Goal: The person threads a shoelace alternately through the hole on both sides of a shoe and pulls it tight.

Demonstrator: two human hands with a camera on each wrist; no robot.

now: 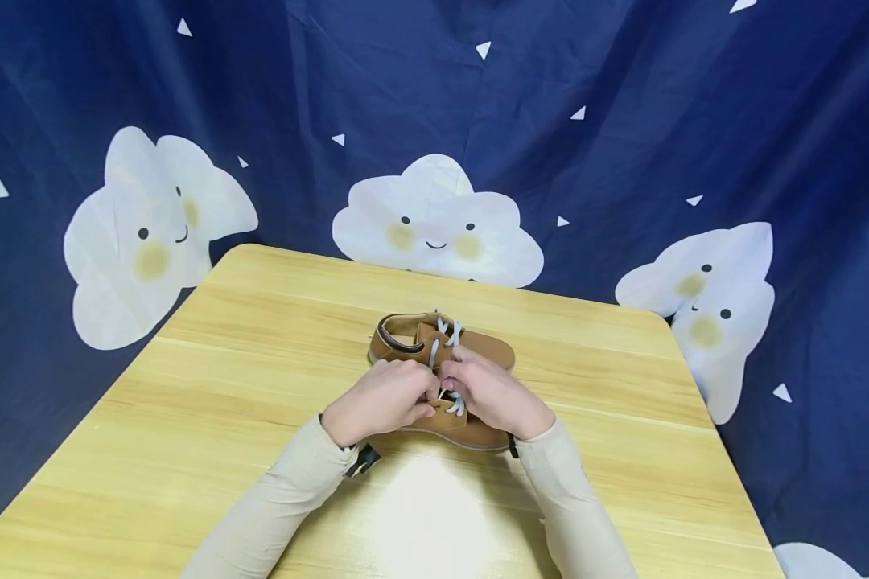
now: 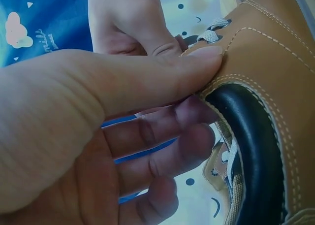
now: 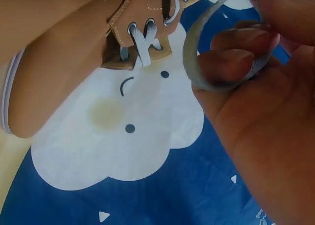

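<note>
Two brown shoes lie side by side on the table, toes to the right in the head view. Both hands are at the near shoe (image 1: 478, 436). My left hand (image 1: 391, 394) pinches its upper beside the black padded collar (image 2: 246, 121), thumb on the outer leather (image 2: 261, 48) near the eyelets and a finger tucked inside. The other left fingers are spread loosely. My right hand (image 1: 496, 394) holds a pale grey shoelace (image 3: 191, 62), which loops around its curled fingers. Just behind the hands stands the far shoe (image 1: 491, 346), its light lace (image 1: 434, 352) threaded through the eyelets.
The wood-grain table (image 1: 246, 346) has rounded far corners. A dark blue cloth (image 1: 405, 80) with white clouds and triangles hangs behind and around it. Bright light reflects off the tabletop close to the forearms.
</note>
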